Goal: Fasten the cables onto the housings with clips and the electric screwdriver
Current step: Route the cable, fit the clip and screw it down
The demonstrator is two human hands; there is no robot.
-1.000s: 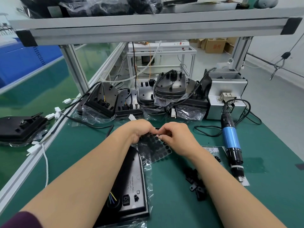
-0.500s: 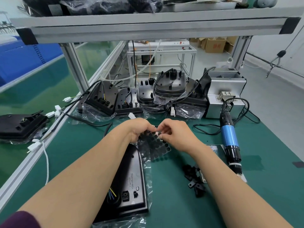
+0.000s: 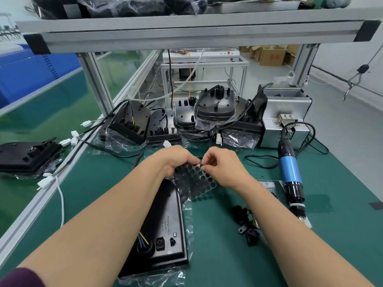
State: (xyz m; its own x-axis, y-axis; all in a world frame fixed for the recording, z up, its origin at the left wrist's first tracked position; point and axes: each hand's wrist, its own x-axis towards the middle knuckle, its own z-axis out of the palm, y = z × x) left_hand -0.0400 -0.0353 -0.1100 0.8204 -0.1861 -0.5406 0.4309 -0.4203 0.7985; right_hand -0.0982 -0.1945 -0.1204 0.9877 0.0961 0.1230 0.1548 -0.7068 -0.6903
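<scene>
The housing [image 3: 165,235] lies in its plastic bag on the green table [image 3: 217,255], coloured wires [image 3: 143,240] leaving its near end. Over its far end the hands meet: the left hand [image 3: 174,160] pinches the top edge of a sheet of black round pads [image 3: 196,181], and the right hand [image 3: 221,162] pinches the same edge, seemingly picking at one pad. This looks like a preparatory step, as no clip is fitted. Next calls for one of the loose black clips [image 3: 244,226] and the electric screwdriver [image 3: 290,175] lying at right
</scene>
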